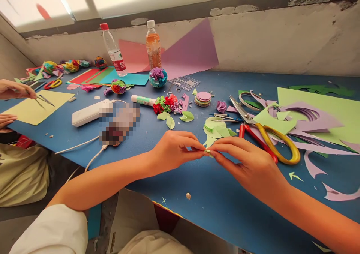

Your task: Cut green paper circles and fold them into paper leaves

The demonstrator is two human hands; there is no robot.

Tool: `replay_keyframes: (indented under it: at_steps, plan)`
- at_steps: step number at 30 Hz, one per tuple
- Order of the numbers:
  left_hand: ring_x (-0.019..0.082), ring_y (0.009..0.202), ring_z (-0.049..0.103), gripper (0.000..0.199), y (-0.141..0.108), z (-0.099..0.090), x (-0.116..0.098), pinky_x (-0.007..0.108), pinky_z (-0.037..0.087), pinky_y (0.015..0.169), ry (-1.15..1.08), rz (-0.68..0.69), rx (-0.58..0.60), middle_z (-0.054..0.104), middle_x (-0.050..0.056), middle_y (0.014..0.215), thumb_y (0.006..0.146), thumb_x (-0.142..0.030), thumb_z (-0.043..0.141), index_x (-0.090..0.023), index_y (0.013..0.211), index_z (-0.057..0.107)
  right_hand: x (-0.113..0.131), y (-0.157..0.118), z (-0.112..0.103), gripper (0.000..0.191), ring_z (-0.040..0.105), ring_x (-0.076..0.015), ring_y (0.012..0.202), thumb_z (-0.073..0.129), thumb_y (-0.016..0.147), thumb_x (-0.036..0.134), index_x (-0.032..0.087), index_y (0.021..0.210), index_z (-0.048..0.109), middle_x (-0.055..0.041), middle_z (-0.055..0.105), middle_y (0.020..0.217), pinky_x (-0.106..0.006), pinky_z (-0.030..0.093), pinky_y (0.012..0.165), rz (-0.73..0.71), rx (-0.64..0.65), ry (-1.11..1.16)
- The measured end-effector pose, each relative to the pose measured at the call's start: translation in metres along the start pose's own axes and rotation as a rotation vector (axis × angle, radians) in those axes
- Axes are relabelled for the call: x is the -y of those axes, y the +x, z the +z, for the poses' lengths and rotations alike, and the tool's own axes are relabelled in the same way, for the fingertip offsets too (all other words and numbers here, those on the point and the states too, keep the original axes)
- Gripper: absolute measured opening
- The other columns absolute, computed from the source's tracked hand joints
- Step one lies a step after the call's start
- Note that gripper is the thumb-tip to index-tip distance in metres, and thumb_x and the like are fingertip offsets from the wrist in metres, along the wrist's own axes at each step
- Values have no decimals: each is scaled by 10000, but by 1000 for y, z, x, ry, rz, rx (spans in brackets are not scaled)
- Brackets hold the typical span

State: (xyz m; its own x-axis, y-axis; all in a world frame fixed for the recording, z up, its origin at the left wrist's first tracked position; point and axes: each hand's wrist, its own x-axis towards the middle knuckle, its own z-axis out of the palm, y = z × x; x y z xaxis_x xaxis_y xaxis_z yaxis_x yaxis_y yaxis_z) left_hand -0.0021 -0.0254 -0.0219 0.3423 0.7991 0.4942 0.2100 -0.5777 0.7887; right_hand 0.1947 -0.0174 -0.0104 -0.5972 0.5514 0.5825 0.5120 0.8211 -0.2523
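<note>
Fingertips of my left hand [176, 151] and my right hand [247, 162] meet over the table, both pinching a small folded piece of light green paper [208, 151]. Most of that piece is hidden by the fingers. Just beyond it lie light green paper circles [213, 127], some overlapping. Cut green paper leaves [170, 122] rest farther left. Close to my right hand are scissors [277, 143] with red and yellow handles, blades apart and pointing away.
Behind stand a stack of paper discs [203, 98], a glue stick [143, 100], paper flower balls [158, 77] and two bottles [153, 45]. Purple paper scraps [312, 117] spread at right. A white power bank [91, 112] with cables lies left. At far left, another person's hand [17, 89] holds a compass-like tool.
</note>
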Motion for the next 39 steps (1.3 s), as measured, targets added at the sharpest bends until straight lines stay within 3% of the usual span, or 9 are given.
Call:
replay_keyframes:
  at_steps: [5, 13, 25, 32, 39]
  plan:
    - [78, 604, 593, 86, -1, 0, -4, 134, 516, 519, 37, -36, 24, 648, 40, 693, 745, -180, 655, -116, 739, 712, -1, -2, 2, 108, 638, -163, 774, 492, 886, 177, 210, 867, 592, -48, 664, 814, -283, 518, 711, -56, -13, -40]
    - [76, 582, 596, 183, -3, 5, -4, 137, 529, 555, 37, -78, -13, 698, 30, 683, 748, -117, 596, -103, 871, 730, 4, 3, 0, 61, 635, -159, 738, 532, 845, 174, 206, 815, 574, -37, 654, 776, -270, 506, 677, 33, -30, 31]
    - [112, 590, 636, 116, -3, 2, -5, 177, 543, 564, -25, -203, 59, 706, 31, 674, 737, -231, 668, -141, 769, 734, 4, -1, 1, 138, 607, -134, 660, 489, 874, 247, 219, 783, 588, -25, 644, 767, -241, 475, 577, 151, 110, 180]
    - [74, 556, 579, 130, -2, 0, -9, 150, 504, 543, 17, -264, 97, 656, -4, 610, 732, -262, 674, -134, 722, 695, 8, 2, -1, 163, 614, -131, 700, 452, 898, 222, 214, 804, 585, -33, 646, 799, -231, 486, 629, 129, 160, 195]
    - [82, 589, 598, 115, -2, 0, -5, 146, 502, 564, 21, -223, 143, 674, 8, 651, 732, -237, 676, -130, 761, 705, 10, 4, -2, 178, 590, -135, 618, 469, 863, 237, 218, 714, 564, -22, 629, 699, -248, 472, 557, 203, 161, 222]
